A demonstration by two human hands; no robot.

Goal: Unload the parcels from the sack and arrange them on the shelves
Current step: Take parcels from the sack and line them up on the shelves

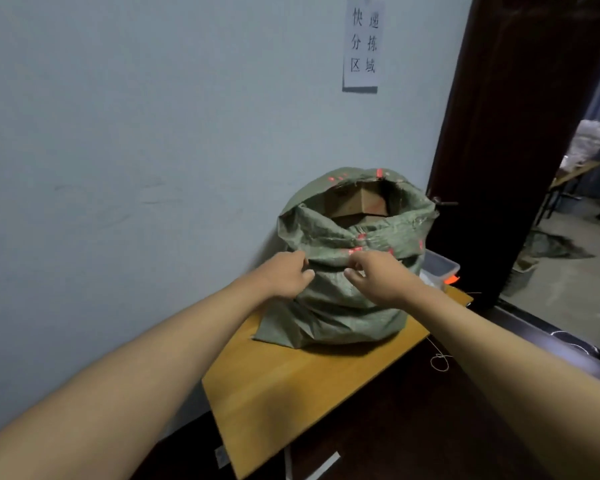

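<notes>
On the wooden surface (291,386) by the wall: green woven sack (343,299), mouth open.
Only a brown cardboard parcel (357,202) corner peeks out, the rest is buried inside. Left hand (288,275) and right hand (378,278) both pinch the folded-down rim at the front, each grip closed on fabric. Clear plastic bin (440,266) behind is mostly hidden.

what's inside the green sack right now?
Through the open mouth of the green woven sack, a brown cardboard box shows. Anything lower is hidden by the fabric. Left hand and right hand grip the folded-down rim.
</notes>
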